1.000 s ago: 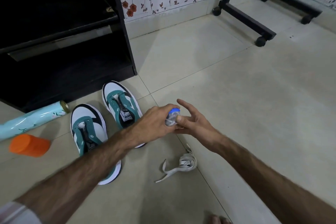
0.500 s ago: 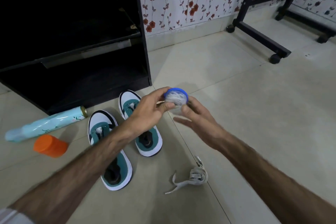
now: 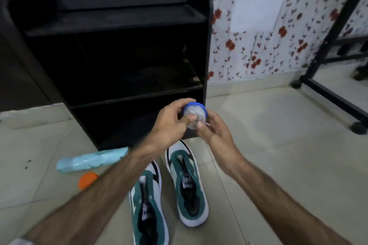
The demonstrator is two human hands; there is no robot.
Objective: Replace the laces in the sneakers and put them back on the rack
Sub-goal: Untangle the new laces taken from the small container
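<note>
The scene is dimly and evenly lit, a pale sheen is seen on the floor tiles toward two o'clock, the shelf unit is lost in shadow, and motion blur and wide-angle bending are noticed throughout.

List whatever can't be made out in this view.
- Jar contents, head view: hidden by both hands' fingers and blur.
- Rack shelves: too dark to tell what lies inside.
- Left sneaker: heel cut off by bottom edge, side covered by the left forearm.
- Orange cap: partly behind that forearm.
- Sneaker tongue labels: too blurred to read.
</note>
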